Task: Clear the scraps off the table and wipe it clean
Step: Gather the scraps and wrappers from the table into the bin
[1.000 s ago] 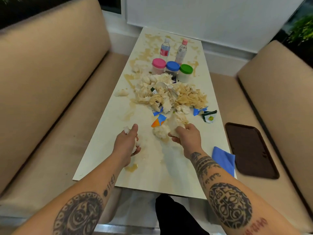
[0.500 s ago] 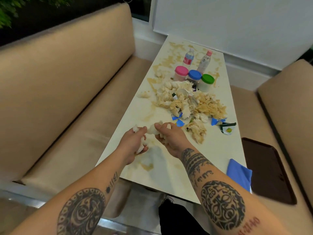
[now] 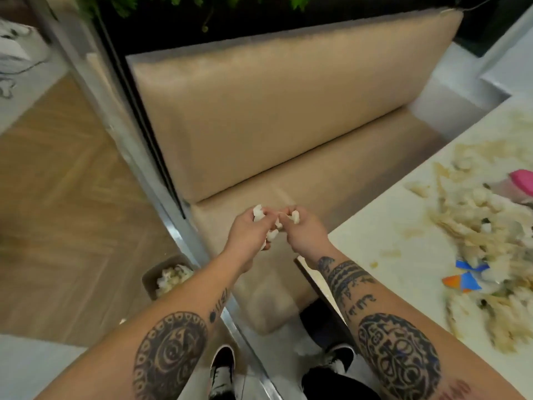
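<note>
Both hands are out in front of me, held together over the end of the tan padded bench seat (image 3: 302, 180), just off the near left corner of the pale cream table (image 3: 383, 241). My left hand (image 3: 249, 235) has its fingers curled round a clump of white crumpled tissue scraps (image 3: 258, 216), bits poking out above and below the fist. My right hand (image 3: 305, 230) is closed the same way, pinching more white paper bits (image 3: 294, 216) against the thumb. The knuckles of the two hands are nearly touching.

On the table, along its left side and toward the middle, sits the big heap of beige and white shredded scraps (image 3: 473, 226), smeared and blurry from here. At its near edge lie blue and orange wrapper pieces (image 3: 464, 277). A pink lid (image 3: 523, 183) shows at the far right; what it sits on I can't make out.

Down on the wooden floor, beside the bench's near end, there's a grey-brown bin (image 3: 161, 277) with white and yellowish scraps in it, partly behind my left forearm. Dark shoes (image 3: 222, 368) below.
</note>
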Demonstrator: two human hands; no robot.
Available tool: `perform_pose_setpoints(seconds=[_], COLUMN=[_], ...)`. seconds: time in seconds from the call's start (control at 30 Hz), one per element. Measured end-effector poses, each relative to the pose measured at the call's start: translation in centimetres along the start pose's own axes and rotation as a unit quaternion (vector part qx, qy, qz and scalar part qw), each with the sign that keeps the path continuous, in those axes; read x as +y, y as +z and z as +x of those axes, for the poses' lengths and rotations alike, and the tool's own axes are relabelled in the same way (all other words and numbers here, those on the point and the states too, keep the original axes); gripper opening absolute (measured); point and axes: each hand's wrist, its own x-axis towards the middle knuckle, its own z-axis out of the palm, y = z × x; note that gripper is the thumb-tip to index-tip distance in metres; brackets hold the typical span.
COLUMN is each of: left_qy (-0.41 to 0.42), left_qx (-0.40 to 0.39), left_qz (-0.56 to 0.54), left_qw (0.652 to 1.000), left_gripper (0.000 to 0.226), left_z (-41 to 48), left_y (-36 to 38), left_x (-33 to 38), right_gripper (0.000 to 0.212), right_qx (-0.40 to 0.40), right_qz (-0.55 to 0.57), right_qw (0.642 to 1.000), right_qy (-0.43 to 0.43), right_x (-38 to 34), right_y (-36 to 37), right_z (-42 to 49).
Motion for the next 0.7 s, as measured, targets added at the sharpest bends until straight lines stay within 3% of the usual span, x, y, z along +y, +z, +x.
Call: perform_pose_setpoints(seconds=[0.13, 0.27, 0.4, 0.53, 0.7], left_qy=[-0.037, -0.094, -0.150, -0.172, -0.175], left_qx=[0.113, 0.205, 0.267, 0.323, 0.343], left_qz=[-0.075, -0.173, -0.274, -0.268, -0.254], left_qw=[0.990, 0.959, 0.912, 0.891, 0.887], left_gripper=[0.015, 0.016, 0.020, 0.016, 0.016], left_z=[0.5, 1.0, 2.7, 5.5, 10.1], left_y=[-8.5, -15.9, -21.1, -24.6, -27.3], left_x=[-3.0, -6.8, -11.9, -18.7, -26.1], right_gripper=[0.018, 0.031, 0.020, 0.017, 0.012], right_qx=[-0.068, -0.166, -0.207, -0.234, -0.239], right_qz=[-0.011, 0.070, 0.155, 0.073, 0.074], right_qw=[0.998, 0.977, 0.944, 0.956, 0.958], right_qy=[0.010, 0.115, 0.203, 0.160, 0.141], right_x=[-1.0, -0.4, 2.4, 7.4, 13.7], right_y=[9.4, 17.3, 24.2, 29.7, 35.5], right_z=[1.8, 3.3, 5.3, 7.4, 10.0])
